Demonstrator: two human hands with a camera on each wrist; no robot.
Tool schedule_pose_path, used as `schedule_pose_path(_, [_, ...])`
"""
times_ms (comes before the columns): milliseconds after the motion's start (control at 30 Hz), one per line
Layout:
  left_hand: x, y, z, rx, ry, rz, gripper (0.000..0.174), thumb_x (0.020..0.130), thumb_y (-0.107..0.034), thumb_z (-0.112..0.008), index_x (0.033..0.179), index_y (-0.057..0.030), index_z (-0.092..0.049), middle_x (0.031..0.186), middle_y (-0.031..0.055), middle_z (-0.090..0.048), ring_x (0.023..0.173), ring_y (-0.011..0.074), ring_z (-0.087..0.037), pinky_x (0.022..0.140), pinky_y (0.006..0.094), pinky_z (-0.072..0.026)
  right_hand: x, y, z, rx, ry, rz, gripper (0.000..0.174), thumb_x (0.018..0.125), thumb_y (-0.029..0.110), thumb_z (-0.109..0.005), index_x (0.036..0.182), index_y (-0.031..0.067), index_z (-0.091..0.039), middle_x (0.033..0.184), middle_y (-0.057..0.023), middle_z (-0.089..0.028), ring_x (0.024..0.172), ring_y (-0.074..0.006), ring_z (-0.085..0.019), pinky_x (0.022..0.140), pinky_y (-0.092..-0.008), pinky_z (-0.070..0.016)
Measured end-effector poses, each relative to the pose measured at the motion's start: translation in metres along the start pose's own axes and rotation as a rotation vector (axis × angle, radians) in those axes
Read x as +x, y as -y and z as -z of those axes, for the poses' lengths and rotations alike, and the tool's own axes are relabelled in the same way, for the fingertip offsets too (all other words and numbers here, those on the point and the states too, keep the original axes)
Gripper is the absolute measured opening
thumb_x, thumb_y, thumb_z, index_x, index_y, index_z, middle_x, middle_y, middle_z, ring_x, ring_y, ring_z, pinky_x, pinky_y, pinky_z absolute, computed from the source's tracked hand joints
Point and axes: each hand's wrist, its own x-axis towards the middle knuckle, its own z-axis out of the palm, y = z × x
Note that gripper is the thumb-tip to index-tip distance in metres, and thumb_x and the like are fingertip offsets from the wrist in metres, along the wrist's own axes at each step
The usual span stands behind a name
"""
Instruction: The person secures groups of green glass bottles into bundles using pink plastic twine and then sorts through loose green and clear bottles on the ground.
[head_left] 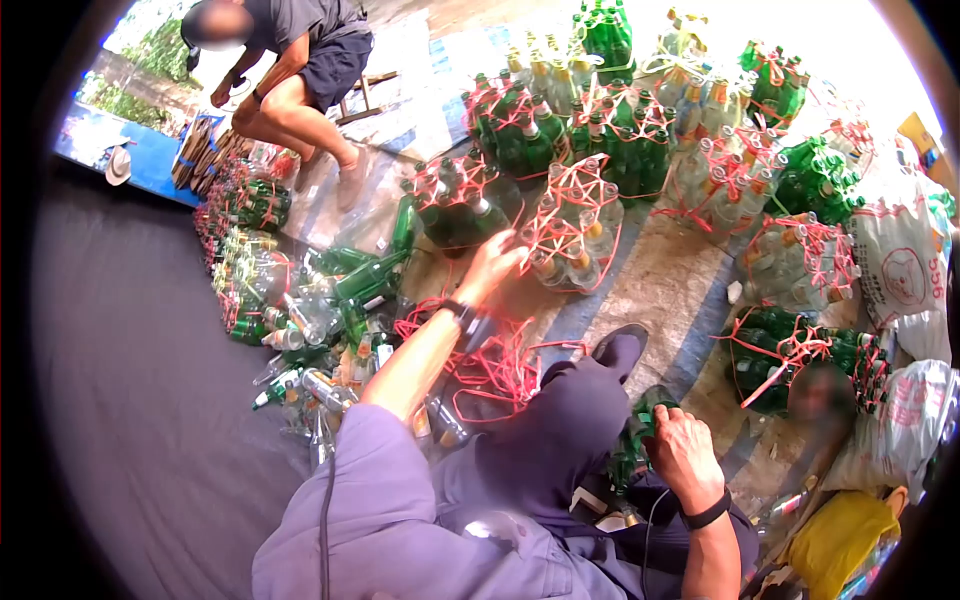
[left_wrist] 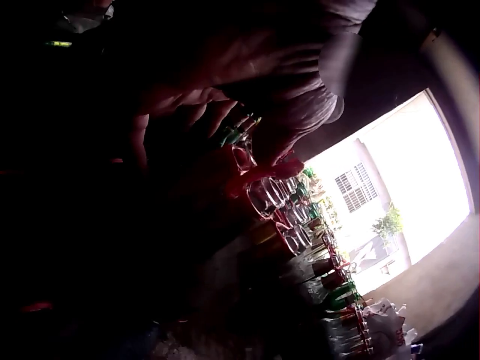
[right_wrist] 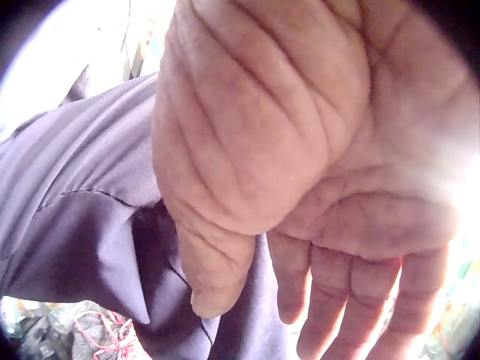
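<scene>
My left hand reaches forward to the near side of a bundle of clear glass bottles tied with pinkish-red plastic string. In the left wrist view the left hand is in deep shade, its fingers spread apart from the thumb, with red string close to the thumb; I cannot tell whether it grips the string. Low between the legs, my right hand lies over green glass bottles. In the right wrist view the right hand shows a bare palm with loosely straight fingers.
More tied bundles of green bottles stand ahead. Loose bottles pile up on the left, and a tangle of red string lies beside the knee. White sacks stand at right. Another person bends over at upper left.
</scene>
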Motion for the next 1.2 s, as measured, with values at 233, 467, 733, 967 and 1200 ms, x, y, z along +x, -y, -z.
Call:
schedule_pose_path(233, [-0.072, 0.000, 0.013, 0.130, -0.005, 0.087, 0.042, 0.094, -0.027, -0.067, 0.125, 0.0009, -0.063, 0.113, 0.0077, -0.069, 0.100, 0.0146, -0.065, 0.080, 0.0313, -0.0559, -0.006, -0.006, -0.007, -0.044, -0.027, 0.026, 0.027, 0.085, 0.021, -0.065, 0.105, 0.0028, -0.063, 0.091, -0.0112, -0.063, 0.092, -0.0276, -0.064, 0.081, -0.0410, -0.0492])
schedule_pose_path(467, [-0.109, -0.066, -0.029, -0.048, 0.140, 0.058, 0.020, 0.098, -0.010, -0.060, 0.116, -0.0019, -0.067, 0.105, 0.0077, -0.073, 0.092, 0.0127, -0.068, 0.077, 0.0283, -0.0559, -0.007, -0.014, -0.008, 0.020, -0.087, 0.021, 0.030, 0.080, 0.023, -0.076, 0.093, 0.0030, -0.057, 0.084, -0.0162, -0.064, 0.085, -0.0345, -0.067, 0.072, -0.0447, -0.0522])
schedule_pose_path(733, [-0.184, -0.272, -0.126, 0.038, 0.601, -0.386, 0.018, 0.096, -0.002, -0.061, 0.111, 0.0016, -0.070, 0.102, 0.0092, -0.073, 0.094, 0.0154, -0.068, 0.086, 0.0295, -0.0532, -0.006, -0.032, -0.007, 0.092, -0.108, -0.033, 0.015, 0.081, 0.014, -0.066, 0.081, -0.0009, -0.063, 0.079, -0.0220, -0.067, 0.076, -0.0387, -0.069, 0.067, -0.0477, -0.0554])
schedule_pose_path(967, [-0.238, -0.287, -0.238, 0.104, 1.052, -1.068, 0.026, 0.088, -0.015, -0.072, 0.109, -0.0025, -0.064, 0.083, 0.0131, -0.063, 0.074, 0.0334, -0.062, 0.068, 0.0439, -0.0516, -0.003, -0.110, 0.009, 0.090, -0.163, -0.251, 0.033, 0.078, 0.023, -0.076, 0.100, 0.0008, -0.065, 0.084, -0.0215, -0.069, 0.085, -0.0393, -0.070, 0.074, -0.0483, -0.0567])
schedule_pose_path(1200, [-0.291, -0.266, -0.292, 0.068, 1.476, -1.056, 0.017, 0.090, -0.017, -0.062, 0.087, -0.0038, -0.051, 0.077, 0.0111, -0.057, 0.077, 0.0296, -0.062, 0.068, 0.0398, -0.0480, -0.022, -0.192, 0.038, 0.109, -0.568, -0.675, 0.045, 0.083, 0.027, -0.074, 0.115, 0.0002, -0.059, 0.105, -0.0237, -0.067, 0.101, -0.0403, -0.066, 0.087, -0.0496, -0.0539])
